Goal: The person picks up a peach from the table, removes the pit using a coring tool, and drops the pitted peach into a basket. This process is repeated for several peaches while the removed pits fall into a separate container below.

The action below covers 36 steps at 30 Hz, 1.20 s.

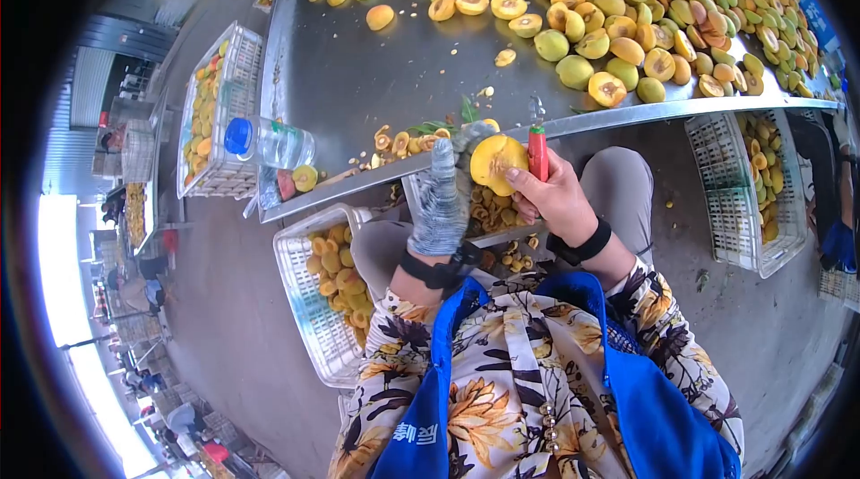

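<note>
In the head view my right hand (560, 197) is bare and closed round the red handle of a small tool (537, 153), its metal tip pointing up. The thumb of that hand also touches a halved yellow peach (498, 165), cut face showing. My left hand (439, 201), in a grey striped glove, is beside the peach half with its thumb raised; its fingers are partly hidden behind the fruit. Below the hands, cut fruit pieces (491, 210) lie in a container between my knees. Small pit-like pieces (394, 143) and green leaves lie at the table's edge.
The metal table (358, 76) carries a large heap of peach halves (627, 22) and a plastic bottle (282, 143). White crates of fruit stand at lower left (300, 300), far left (224, 121) and right (726, 201). Part of another person (838, 246) shows at far right.
</note>
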{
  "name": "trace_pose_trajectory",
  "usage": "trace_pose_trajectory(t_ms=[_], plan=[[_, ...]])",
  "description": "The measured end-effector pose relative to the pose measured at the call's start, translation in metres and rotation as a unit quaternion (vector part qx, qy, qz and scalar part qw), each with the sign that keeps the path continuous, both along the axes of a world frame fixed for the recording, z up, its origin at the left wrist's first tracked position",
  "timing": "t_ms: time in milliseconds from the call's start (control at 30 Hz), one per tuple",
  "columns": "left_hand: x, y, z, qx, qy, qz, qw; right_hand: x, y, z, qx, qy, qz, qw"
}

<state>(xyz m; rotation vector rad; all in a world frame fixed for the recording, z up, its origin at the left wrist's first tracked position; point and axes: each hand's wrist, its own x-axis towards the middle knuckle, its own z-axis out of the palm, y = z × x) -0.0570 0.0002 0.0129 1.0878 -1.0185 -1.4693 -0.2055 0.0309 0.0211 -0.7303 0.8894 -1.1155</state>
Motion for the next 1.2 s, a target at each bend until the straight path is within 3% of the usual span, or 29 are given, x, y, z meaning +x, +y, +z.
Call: trace_pose_trajectory(t_ms=[67, 100, 133, 167, 200, 233, 267, 333, 500, 600, 767, 867, 1000, 1133, 1200], plan=[[0.0, 0.016, 0.008, 0.12, 0.219, -0.1, 0.963, 0.012, 0.003, -0.002, 0.021, -0.079, 0.03, 0.996], [0.005, 0.016, 0.001, 0.144, 0.289, -0.132, 0.937, 0.018, 0.003, -0.013, -0.023, 0.008, 0.031, 0.999], [0.005, 0.016, -0.005, 0.145, 0.29, -0.128, 0.937, 0.023, 0.002, -0.02, -0.022, 0.008, 0.035, 0.999], [-0.001, 0.015, -0.007, 0.159, 0.259, 0.012, 0.953, 0.029, 0.003, -0.026, -0.156, 0.167, -0.048, 0.972], [-0.004, 0.015, -0.008, 0.171, 0.223, 0.151, 0.948, 0.032, 0.004, -0.028, -0.284, 0.317, -0.129, 0.896], [0.001, 0.011, -0.015, 0.134, 0.216, 0.172, 0.952, 0.024, 0.011, -0.013, -0.199, 0.327, -0.048, 0.923], [0.008, 0.01, -0.019, 0.133, 0.218, 0.173, 0.951, 0.02, 0.012, -0.015, -0.2, 0.328, -0.047, 0.922], [0.02, 0.012, -0.022, 0.089, 0.155, 0.12, 0.977, 0.016, 0.018, -0.022, -0.272, 0.408, -0.032, 0.871], [0.017, 0.011, -0.022, 0.095, 0.248, 0.11, 0.958, 0.021, 0.033, -0.017, -0.288, 0.375, 0.01, 0.881], [0.01, 0.018, -0.021, 0.067, 0.233, 0.118, 0.963, 0.024, 0.038, -0.025, -0.251, 0.46, 0.065, 0.849], [0.012, 0.019, -0.026, 0.034, 0.218, 0.068, 0.973, 0.027, 0.042, -0.033, -0.298, 0.497, 0.01, 0.815], [0.008, 0.02, -0.017, 0.032, 0.185, 0.066, 0.98, 0.028, 0.043, -0.025, -0.228, 0.543, 0.068, 0.805], [0.004, 0.021, -0.015, 0.044, 0.132, 0.099, 0.985, 0.033, 0.048, -0.024, -0.225, 0.504, 0.092, 0.828], [0.014, 0.018, -0.018, 0.053, 0.15, 0.087, 0.983, 0.037, 0.049, -0.027, -0.226, 0.438, 0.11, 0.863], [0.021, 0.018, -0.018, 0.12, 0.178, 0.023, 0.976, 0.037, 0.048, -0.025, -0.212, 0.434, 0.137, 0.865]])
